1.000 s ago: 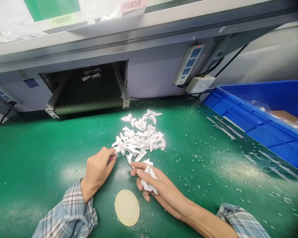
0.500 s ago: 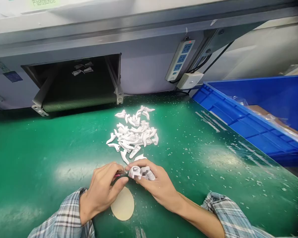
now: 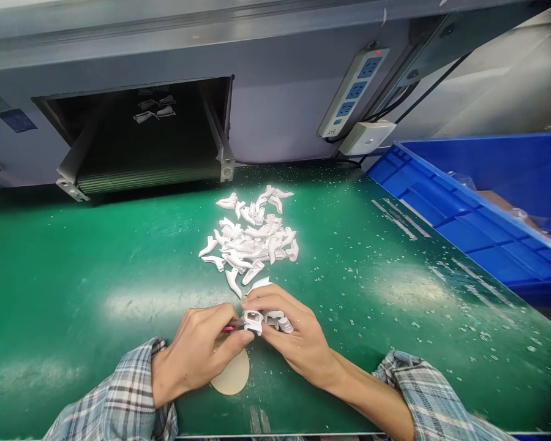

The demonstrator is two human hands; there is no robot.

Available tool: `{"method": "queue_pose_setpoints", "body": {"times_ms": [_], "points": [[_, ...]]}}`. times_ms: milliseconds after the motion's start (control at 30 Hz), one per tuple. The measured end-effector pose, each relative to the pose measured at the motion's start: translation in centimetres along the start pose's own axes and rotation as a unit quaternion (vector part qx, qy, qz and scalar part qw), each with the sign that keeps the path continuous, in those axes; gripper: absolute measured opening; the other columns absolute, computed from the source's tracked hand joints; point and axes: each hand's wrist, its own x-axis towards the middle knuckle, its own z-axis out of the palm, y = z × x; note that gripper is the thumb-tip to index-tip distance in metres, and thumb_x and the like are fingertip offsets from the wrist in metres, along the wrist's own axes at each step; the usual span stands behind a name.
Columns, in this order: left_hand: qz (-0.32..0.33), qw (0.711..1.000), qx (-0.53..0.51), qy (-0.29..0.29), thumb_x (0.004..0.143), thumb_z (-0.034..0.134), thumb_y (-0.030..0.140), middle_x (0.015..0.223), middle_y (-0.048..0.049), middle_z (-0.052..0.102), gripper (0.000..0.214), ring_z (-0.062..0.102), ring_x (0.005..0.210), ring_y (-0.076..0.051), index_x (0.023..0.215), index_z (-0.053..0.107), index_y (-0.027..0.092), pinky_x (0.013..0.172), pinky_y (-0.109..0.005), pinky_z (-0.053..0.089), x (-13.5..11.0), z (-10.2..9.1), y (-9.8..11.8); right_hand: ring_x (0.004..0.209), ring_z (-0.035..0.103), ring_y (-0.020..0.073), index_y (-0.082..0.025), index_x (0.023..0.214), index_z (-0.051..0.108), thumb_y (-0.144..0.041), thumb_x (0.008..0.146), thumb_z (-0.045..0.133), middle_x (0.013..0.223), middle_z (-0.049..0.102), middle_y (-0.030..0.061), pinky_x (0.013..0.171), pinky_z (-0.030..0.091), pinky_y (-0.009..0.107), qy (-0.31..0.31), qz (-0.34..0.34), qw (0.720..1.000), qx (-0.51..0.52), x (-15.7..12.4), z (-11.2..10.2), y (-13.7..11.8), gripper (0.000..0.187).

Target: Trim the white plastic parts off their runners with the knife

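Between the thumb and fingers of my right hand (image 3: 303, 340) is a white plastic part (image 3: 253, 329), its hollow end turned toward me. A few more white parts (image 3: 282, 322) are tucked in that same hand. My left hand (image 3: 197, 352) is closed around a small tool with a pink handle (image 3: 228, 329) and a metal tip; most of it is hidden by the fingers. The tip touches the left side of the white part. A pale round disc (image 3: 233, 378) lies on the green table below my hands. Just beyond them is a pile of white parts (image 3: 252, 245).
A conveyor belt (image 3: 147, 156) comes out of an opening at the back left, with several white parts on it. A power strip (image 3: 354, 92) is fixed to the machine wall. At the right stands a blue bin (image 3: 468, 208). Small white scraps dot the table (image 3: 340, 294).
The white part at my right fingertips has turned, so its hollow end shows more. The tool's metal tip is now visible against it. The whole view has shifted slightly.
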Motion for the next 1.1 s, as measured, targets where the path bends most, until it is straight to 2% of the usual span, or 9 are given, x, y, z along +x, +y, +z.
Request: {"method": "queue_pose_setpoints", "body": {"times_ms": [133,633,700,800,867,967,1033,1100], "points": [[-0.014,1.000,-0.017,-0.013,0.105,0.044,0.046,0.067,0.0061,0.042,0.037,0.034,0.058,-0.011,0.078,0.036,0.022,0.057,-0.025,0.026,-0.03,0.16,-0.03,0.091,0.069,0.0192,-0.025,0.112,0.071,-0.009,0.092,0.065,0.101,0.071,0.0058,0.080,0.056,0.031,0.005,-0.053,0.998,-0.022,0.09,-0.01,0.14,0.027],[-0.029,0.995,-0.051,-0.082,0.106,0.041,0.038,0.064,0.0057,0.036,0.036,0.032,0.056,-0.011,0.075,0.033,0.021,0.056,-0.028,0.024,0.06,-0.44,0.37,0.088,0.068,0.0160,-0.025,0.114,0.069,-0.005,0.091,0.064,0.098,0.070,0.0035,0.077,0.054,0.026,-0.001,-0.064,0.996,-0.059,-0.07,-0.07,0.14,0.031],[-0.019,0.996,-0.049,-0.073,0.106,0.042,0.037,0.062,0.0059,0.036,0.036,0.032,0.056,-0.011,0.074,0.034,0.021,0.055,-0.028,0.024,0.04,-0.36,0.30,0.087,0.067,0.0161,-0.026,0.114,0.069,-0.005,0.091,0.064,0.097,0.070,0.0031,0.076,0.054,0.026,-0.002,-0.055,0.997,-0.054,-0.10,-0.02,0.18,0.032],[0.011,0.999,-0.037,-0.004,0.104,0.049,0.036,0.063,0.0061,0.042,0.034,0.036,0.055,-0.010,0.075,0.041,0.021,0.055,-0.026,0.028,-0.07,-0.13,0.09,0.089,0.066,0.0169,-0.027,0.113,0.068,-0.007,0.090,0.065,0.098,0.070,0.0028,0.077,0.053,0.027,-0.008,-0.038,0.999,-0.037,-0.07,0.11,0.09,0.030],[0.023,0.997,-0.037,0.056,0.101,0.056,0.034,0.072,0.0049,0.055,0.019,0.044,0.058,-0.010,0.087,0.053,0.021,0.057,-0.023,0.033,-0.11,-0.01,0.02,0.089,0.066,0.0178,-0.027,0.108,0.068,-0.010,0.090,0.066,0.098,0.070,0.0028,0.077,0.053,0.029,-0.016,0.000,1.000,-0.016,-0.01,0.26,-0.10,0.024],[-0.002,0.992,-0.064,0.104,0.099,0.059,0.029,0.079,0.0040,0.063,0.008,0.050,0.058,-0.009,0.105,0.060,0.023,0.055,-0.020,0.038,0.03,-0.12,0.14,0.074,0.063,0.0161,-0.026,0.101,0.067,-0.021,0.086,0.073,0.090,0.069,0.0013,0.062,0.052,0.026,-0.039,0.150,0.986,0.054,0.09,0.54,-0.46,0.017],[-0.031,0.990,-0.080,0.115,0.100,0.057,0.027,0.072,0.0053,0.061,0.006,0.049,0.055,-0.009,0.103,0.062,0.023,0.052,-0.020,0.036,0.25,-0.40,0.28,0.058,0.056,0.0124,-0.024,0.104,0.065,-0.033,0.082,0.078,0.075,0.063,-0.0016,0.047,0.044,0.021,-0.063,0.267,0.952,0.135,0.18,0.67,-0.62,0.027],[-0.045,0.990,-0.078,0.113,0.101,0.054,0.027,0.069,0.0055,0.060,0.009,0.050,0.054,-0.009,0.101,0.062,0.023,0.050,-0.020,0.036,0.44,-0.79,0.35,0.049,0.048,0.0095,-0.021,0.109,0.063,-0.046,0.082,0.077,0.067,0.059,-0.0032,0.038,0.036,0.018,-0.084,0.336,0.915,0.207,0.32,0.67,-0.66,0.039]]}}
